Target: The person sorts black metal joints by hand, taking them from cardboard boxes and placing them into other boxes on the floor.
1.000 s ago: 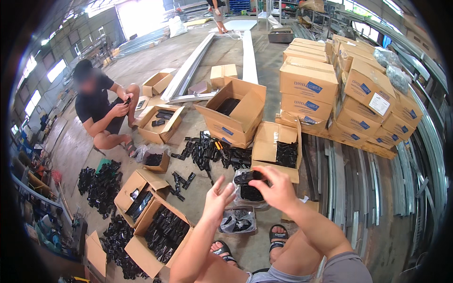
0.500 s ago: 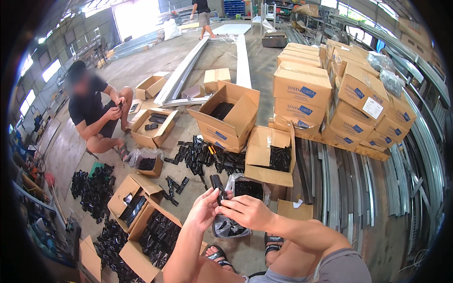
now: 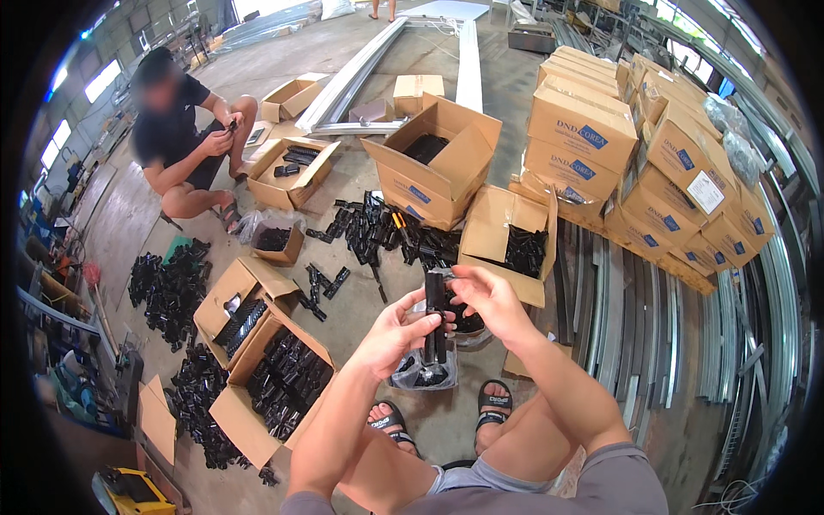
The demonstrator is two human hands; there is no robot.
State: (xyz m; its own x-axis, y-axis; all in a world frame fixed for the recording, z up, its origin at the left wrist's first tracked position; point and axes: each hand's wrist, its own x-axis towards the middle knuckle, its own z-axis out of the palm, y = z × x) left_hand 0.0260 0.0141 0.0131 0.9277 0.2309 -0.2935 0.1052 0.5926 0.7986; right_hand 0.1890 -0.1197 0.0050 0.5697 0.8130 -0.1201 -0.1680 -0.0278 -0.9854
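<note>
My left hand (image 3: 396, 336) is closed round the lower part of a long black plastic piece (image 3: 435, 296), which stands nearly upright in front of me. It looks like a slim channel-shaped fitting; its exact kind is not clear. The curled fingers of my right hand (image 3: 491, 302) are at its upper end, partly behind it. Below my hands are a plastic-lined container (image 3: 422, 376) of small black parts and another one, mostly hidden by my hands. Loose black parts (image 3: 390, 232) lie heaped on the floor ahead.
An open carton (image 3: 506, 279) of black parts stands beyond my right hand, a taller one (image 3: 429, 180) behind it. At left are a carton (image 3: 283, 386) of black pieces and a floor heap (image 3: 167, 292). A co-worker (image 3: 184, 137) squats there. Stacked boxes (image 3: 575, 137) and metal bars (image 3: 635, 343) fill the right.
My hands have shifted right and up with the black piece, now more upright. My right hand has moved from its lower part to its upper end. The view has tilted downward.
</note>
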